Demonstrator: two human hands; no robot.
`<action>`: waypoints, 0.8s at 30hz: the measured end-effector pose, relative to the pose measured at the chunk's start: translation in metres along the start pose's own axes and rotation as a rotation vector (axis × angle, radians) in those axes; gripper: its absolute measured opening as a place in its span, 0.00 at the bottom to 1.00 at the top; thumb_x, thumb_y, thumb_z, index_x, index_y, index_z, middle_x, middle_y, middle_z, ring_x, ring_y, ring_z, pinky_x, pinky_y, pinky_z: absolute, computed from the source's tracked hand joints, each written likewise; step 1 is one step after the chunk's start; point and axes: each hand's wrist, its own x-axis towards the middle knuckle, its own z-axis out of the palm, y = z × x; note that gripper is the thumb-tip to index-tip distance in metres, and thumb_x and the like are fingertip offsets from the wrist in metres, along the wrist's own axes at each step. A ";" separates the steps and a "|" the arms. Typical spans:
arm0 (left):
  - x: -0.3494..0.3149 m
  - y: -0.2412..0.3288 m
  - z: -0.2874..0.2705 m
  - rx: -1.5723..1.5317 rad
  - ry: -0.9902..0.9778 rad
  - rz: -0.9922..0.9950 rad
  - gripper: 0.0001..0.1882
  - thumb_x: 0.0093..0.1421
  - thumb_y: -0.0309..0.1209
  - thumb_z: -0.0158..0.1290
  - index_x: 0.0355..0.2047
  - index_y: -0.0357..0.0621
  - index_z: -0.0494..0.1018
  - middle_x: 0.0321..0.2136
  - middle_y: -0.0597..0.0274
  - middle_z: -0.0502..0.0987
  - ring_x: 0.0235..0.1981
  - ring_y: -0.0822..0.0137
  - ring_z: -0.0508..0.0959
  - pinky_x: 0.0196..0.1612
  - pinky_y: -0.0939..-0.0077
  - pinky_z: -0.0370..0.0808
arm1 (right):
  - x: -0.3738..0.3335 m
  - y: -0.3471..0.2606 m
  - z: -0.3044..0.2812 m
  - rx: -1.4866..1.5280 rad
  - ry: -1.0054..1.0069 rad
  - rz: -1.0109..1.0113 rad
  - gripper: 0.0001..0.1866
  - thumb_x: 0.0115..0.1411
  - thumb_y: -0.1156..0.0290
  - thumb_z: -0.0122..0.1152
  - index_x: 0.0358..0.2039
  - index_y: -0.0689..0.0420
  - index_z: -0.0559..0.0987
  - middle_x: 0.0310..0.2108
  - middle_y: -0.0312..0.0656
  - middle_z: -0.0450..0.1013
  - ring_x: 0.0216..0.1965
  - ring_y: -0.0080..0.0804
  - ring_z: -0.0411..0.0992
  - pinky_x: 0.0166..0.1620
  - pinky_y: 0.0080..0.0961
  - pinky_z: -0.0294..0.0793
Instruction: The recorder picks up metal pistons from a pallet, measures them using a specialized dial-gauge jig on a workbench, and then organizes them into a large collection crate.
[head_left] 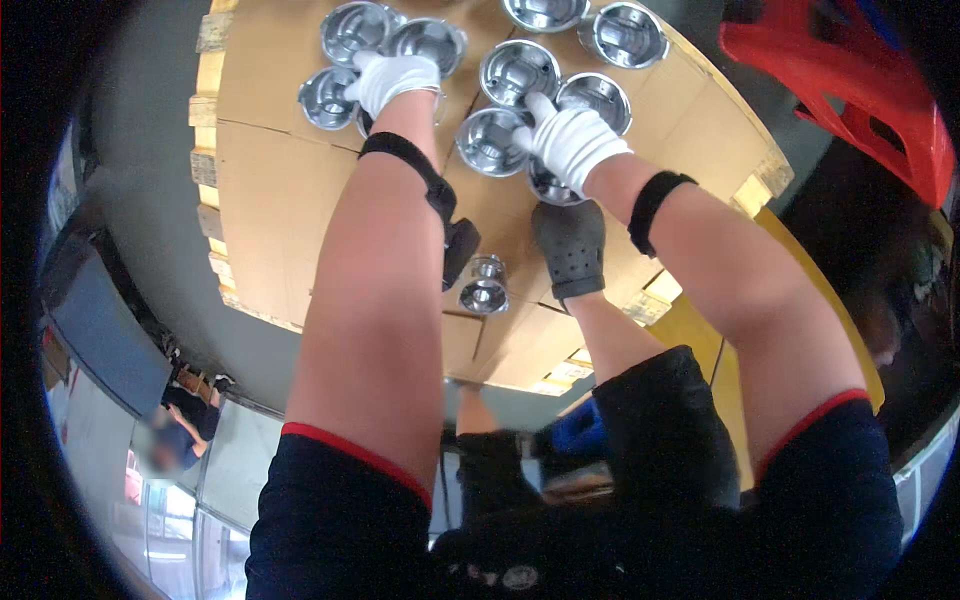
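Several shiny, round, hollow metal cups stand open side up on a cardboard-covered pallet. My left hand (pixel 398 80), in a white glove, bends its fingers down over a metal cup mostly hidden beneath it. Beside that hand are a smaller-looking cup (pixel 327 98) and another cup (pixel 428 46). My right hand (pixel 575 145), also white-gloved, is closed over a metal cup (pixel 556 187) whose lower part shows under the palm. Its fingertips come against the rim of the neighbouring cup (pixel 490 142). Further cups (pixel 519 73) stand just beyond it.
A single metal part (pixel 485 286) sits nearer me on the cardboard (pixel 265 200). My dark clog (pixel 570 245) rests on the pallet. A red plastic object (pixel 850 90) is at right, a yellow surface (pixel 715 350) below it. Another person (pixel 185 435) is far left.
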 end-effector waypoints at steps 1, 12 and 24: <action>-0.005 -0.002 0.002 -0.015 0.016 0.029 0.47 0.50 0.36 0.64 0.66 0.51 0.50 0.61 0.32 0.51 0.52 0.45 0.75 0.51 0.61 0.76 | -0.009 0.001 -0.005 -0.031 -0.067 -0.051 0.19 0.61 0.67 0.54 0.53 0.50 0.72 0.56 0.58 0.65 0.42 0.53 0.77 0.43 0.40 0.79; -0.102 -0.166 -0.095 -0.692 -0.645 0.478 0.31 0.60 0.34 0.56 0.61 0.43 0.59 0.61 0.50 0.65 0.59 0.53 0.70 0.60 0.57 0.70 | -0.295 0.006 0.017 0.253 0.686 0.294 0.29 0.42 0.72 0.73 0.48 0.56 0.76 0.47 0.53 0.72 0.50 0.52 0.72 0.53 0.40 0.74; -0.330 -0.546 -0.286 -0.064 -0.700 0.738 0.28 0.61 0.44 0.48 0.56 0.39 0.66 0.49 0.50 0.76 0.51 0.60 0.75 0.56 0.65 0.71 | -0.664 -0.197 0.161 0.618 1.023 1.064 0.25 0.40 0.71 0.72 0.42 0.59 0.78 0.40 0.51 0.74 0.41 0.43 0.75 0.47 0.34 0.76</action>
